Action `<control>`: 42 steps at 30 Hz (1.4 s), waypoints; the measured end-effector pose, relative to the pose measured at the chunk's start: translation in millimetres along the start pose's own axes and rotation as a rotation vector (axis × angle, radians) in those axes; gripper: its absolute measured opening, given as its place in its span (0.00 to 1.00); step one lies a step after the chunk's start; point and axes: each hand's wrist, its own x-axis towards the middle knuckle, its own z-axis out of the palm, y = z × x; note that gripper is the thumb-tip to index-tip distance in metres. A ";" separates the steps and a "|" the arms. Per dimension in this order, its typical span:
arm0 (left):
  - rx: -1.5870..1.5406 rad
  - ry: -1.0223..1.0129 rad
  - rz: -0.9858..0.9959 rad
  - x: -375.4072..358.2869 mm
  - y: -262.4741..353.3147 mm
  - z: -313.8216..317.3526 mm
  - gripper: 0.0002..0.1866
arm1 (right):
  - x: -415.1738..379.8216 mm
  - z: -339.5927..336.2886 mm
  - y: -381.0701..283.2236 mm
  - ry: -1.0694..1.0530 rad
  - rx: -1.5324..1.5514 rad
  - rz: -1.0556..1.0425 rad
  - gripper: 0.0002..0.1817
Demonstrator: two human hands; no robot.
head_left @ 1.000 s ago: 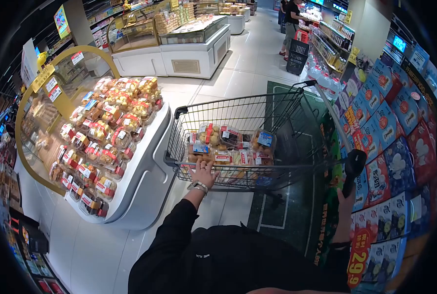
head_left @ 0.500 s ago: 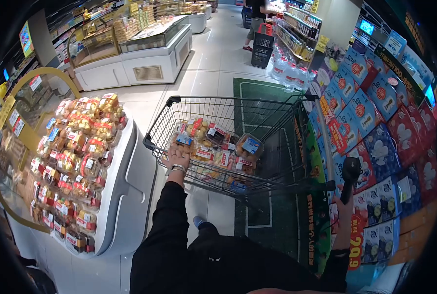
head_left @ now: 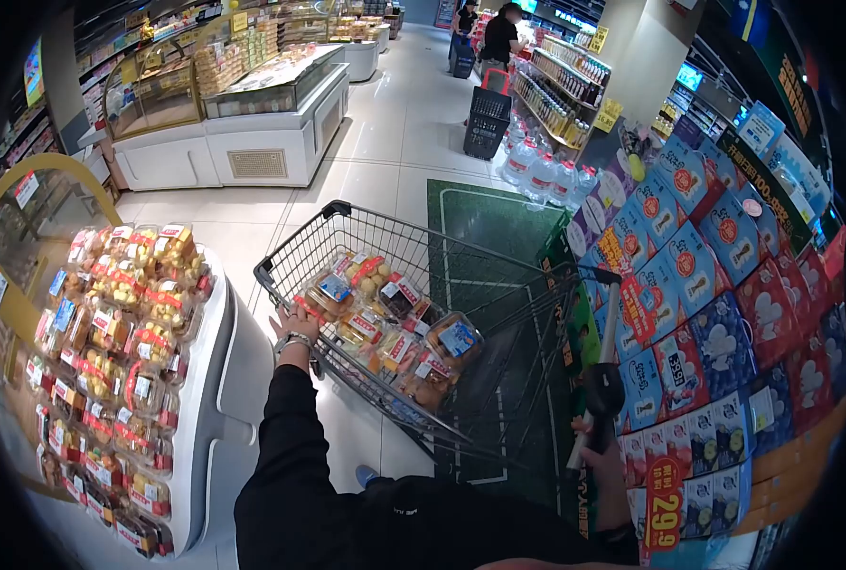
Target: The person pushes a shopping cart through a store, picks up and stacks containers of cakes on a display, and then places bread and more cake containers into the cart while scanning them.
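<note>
A black wire shopping cart (head_left: 489, 255) stands turned at an angle in front of me. My left hand (head_left: 295, 325), with a bracelet at the wrist, grips the cart's rim at the near left, fingers over the edge. On the right, my right hand (head_left: 603, 465) is closed around the cart's handle bar (head_left: 575, 454), just below a dark rounded fitting (head_left: 601, 389). Inside the cart lie several clear plastic boxes of baked goods, among them a box with a blue label (head_left: 456, 339) and a box of round pastries (head_left: 370, 274).
A white display stand (head_left: 224, 380) stacked with pastry boxes (head_left: 110, 328) is close on my left. Stacked blue and red gift boxes (head_left: 679, 271) line the right. Ahead are large water bottles (head_left: 542, 176), a black basket trolley (head_left: 488, 123), a person (head_left: 500, 40) and a white counter (head_left: 252, 147).
The cart has swung round, its handle side coming nearer and its far rim now slanting. My right hand has moved left with the handle; my left hand has shifted left with the rim.
</note>
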 end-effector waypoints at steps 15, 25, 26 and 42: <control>-0.385 0.355 0.609 21.7 105.4 -39.4 0.28 | 178.8 156.6 -10.4 -0.339 -0.480 0.026 0.29; 0.005 0.121 0.419 -94.2 182.6 -113.8 0.33 | 367.4 196.5 -42.9 -0.898 0.270 0.019 0.21; 0.000 0.218 0.373 -79.6 190.1 -112.4 0.29 | 407.6 191.5 -34.5 -0.851 0.094 -0.212 0.16; 0.103 0.505 0.181 161.4 166.9 -164.2 0.09 | 721.9 248.4 -32.4 -0.821 -0.853 -0.993 0.32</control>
